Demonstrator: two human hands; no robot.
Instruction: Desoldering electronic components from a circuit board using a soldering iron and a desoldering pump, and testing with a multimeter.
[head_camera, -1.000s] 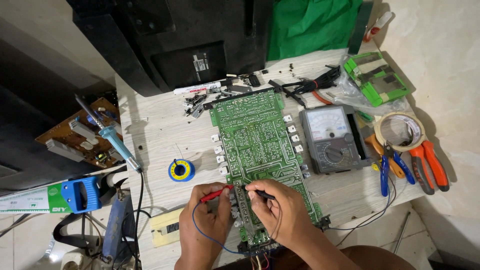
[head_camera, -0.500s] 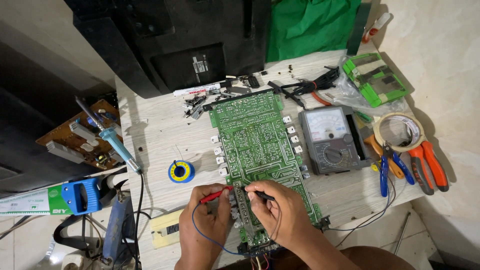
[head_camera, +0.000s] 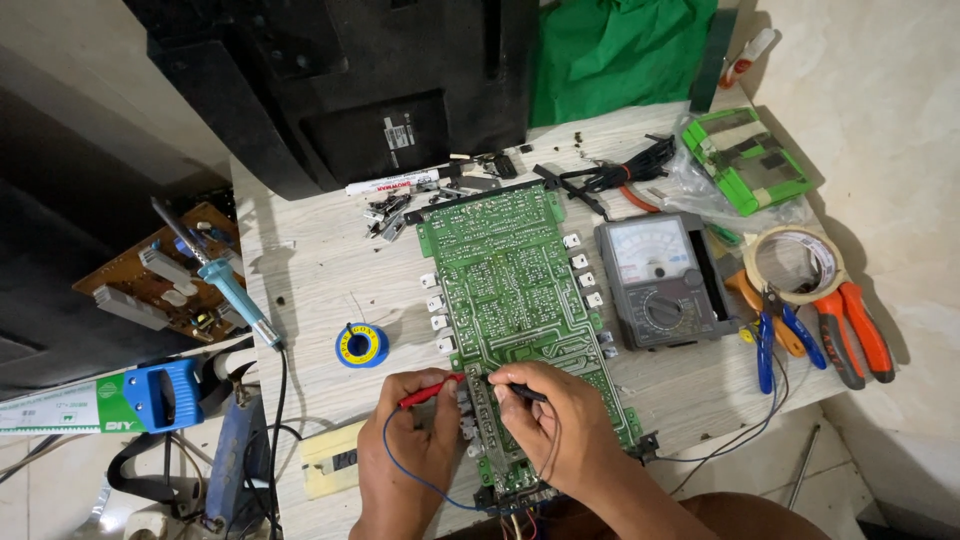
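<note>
A large green circuit board (head_camera: 510, 290) lies solder side up on the pale wooden table (head_camera: 310, 280). My left hand (head_camera: 405, 455) pinches a red test probe (head_camera: 430, 388) whose tip touches the board's near left part. My right hand (head_camera: 560, 425) holds a black test probe (head_camera: 522, 392) with its tip on the board close beside the red one. A blue wire (head_camera: 395, 462) loops below my left hand. The grey analog multimeter (head_camera: 660, 280) sits just right of the board.
A soldering iron with a blue handle (head_camera: 228, 285) and a solder spool (head_camera: 361, 345) lie to the left. Pliers (head_camera: 850, 330), a tape roll (head_camera: 795, 262) and a green box (head_camera: 745, 160) are at the right. A black television (head_camera: 330, 90), a marker and loose parts are behind.
</note>
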